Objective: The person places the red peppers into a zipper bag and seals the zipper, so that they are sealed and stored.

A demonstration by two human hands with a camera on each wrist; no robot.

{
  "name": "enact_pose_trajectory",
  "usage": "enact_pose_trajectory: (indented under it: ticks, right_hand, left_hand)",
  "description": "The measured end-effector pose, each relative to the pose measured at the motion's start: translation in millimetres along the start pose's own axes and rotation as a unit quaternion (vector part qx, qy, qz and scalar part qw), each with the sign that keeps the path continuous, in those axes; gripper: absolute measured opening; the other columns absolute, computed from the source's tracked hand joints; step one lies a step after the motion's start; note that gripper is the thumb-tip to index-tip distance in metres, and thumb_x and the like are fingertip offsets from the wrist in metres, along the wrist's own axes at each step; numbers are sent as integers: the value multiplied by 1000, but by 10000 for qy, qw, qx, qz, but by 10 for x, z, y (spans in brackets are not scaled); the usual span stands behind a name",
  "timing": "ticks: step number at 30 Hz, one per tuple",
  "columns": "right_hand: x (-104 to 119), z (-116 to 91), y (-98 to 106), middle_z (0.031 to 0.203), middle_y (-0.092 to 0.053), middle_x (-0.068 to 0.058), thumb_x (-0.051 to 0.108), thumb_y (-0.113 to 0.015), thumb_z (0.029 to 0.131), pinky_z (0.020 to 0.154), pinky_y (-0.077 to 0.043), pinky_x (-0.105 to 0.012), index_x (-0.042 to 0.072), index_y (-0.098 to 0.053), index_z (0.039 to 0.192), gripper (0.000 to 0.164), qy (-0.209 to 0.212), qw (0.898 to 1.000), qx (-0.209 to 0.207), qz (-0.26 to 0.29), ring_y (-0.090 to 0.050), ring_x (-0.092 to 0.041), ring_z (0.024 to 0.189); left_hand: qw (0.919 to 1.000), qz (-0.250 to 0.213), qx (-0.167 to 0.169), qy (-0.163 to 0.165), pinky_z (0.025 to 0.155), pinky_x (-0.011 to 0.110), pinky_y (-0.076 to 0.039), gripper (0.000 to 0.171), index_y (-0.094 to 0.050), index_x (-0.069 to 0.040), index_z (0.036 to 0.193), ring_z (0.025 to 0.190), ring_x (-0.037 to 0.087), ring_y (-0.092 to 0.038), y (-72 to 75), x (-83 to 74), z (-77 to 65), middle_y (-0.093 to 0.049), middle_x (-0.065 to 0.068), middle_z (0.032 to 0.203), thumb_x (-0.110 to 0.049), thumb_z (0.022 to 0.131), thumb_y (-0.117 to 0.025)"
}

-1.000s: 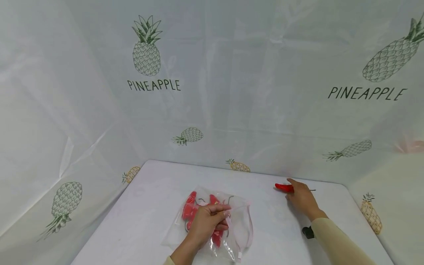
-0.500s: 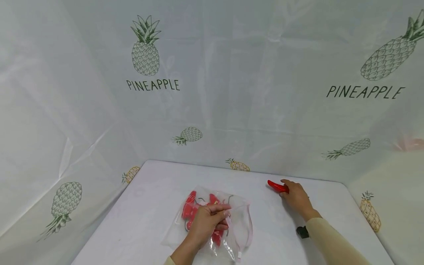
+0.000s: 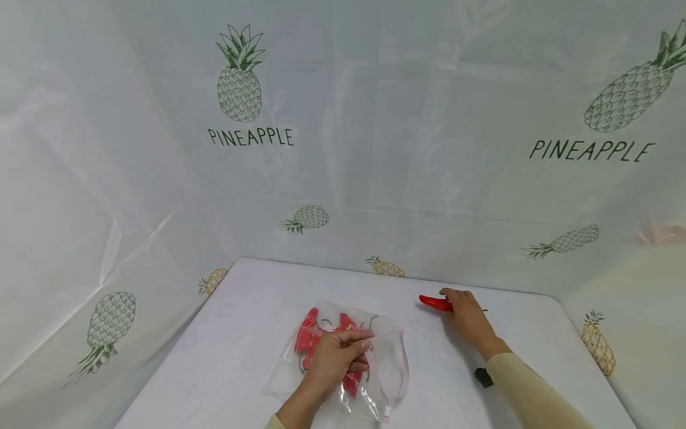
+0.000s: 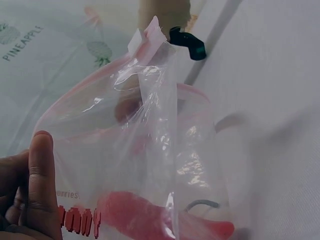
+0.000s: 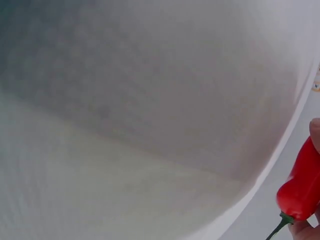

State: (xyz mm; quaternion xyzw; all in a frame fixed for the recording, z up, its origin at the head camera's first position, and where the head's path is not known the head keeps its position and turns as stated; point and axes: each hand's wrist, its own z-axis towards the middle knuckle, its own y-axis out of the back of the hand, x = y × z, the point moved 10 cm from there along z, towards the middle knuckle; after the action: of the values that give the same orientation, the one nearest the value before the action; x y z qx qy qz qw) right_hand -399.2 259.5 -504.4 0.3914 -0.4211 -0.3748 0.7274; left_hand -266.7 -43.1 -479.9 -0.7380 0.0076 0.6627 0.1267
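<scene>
My left hand [image 3: 334, 360] pinches the edge of a clear zip bag [image 3: 393, 363] with a pink seal, and its mouth stands apart on the right. Inside the bag lie several red chili peppers [image 3: 306, 330], partly covered by that hand. In the left wrist view the bag's slider end [image 4: 145, 42] sticks up, and a red pepper [image 4: 135, 215] shows through the plastic. Farther right, my right hand [image 3: 466, 316] grips another red chili pepper [image 3: 435, 302] by its middle. The right wrist view shows this pepper's green stem [image 5: 281, 225]; a sleeve covers most of that view.
The white table [image 3: 241, 333] ends at a pale pineapple-print curtain [image 3: 396, 149] behind and at the sides. A black strap piece [image 3: 483, 377] sits at the right wrist, beside the sleeve [image 3: 527, 387].
My right hand has moved left with the chili pepper, toward the bag. The left hand keeps its pinch on the bag and has hardly moved.
</scene>
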Motion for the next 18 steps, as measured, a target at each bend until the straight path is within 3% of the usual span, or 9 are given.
enact_pose_trajectory:
  ticks: [18]
  right_hand:
    - [638,-35,281,124,-66,-15,-4,-88,80,93,-63,-55,9,-60,135,63,783,9922,-968,-16,-57,-34,117]
  left_hand:
    - [10000,-9,0,76,69,25,-65,31,-74,4,126,68,9,-67,-3,2,-16,-66,5,88,-12,99,-74]
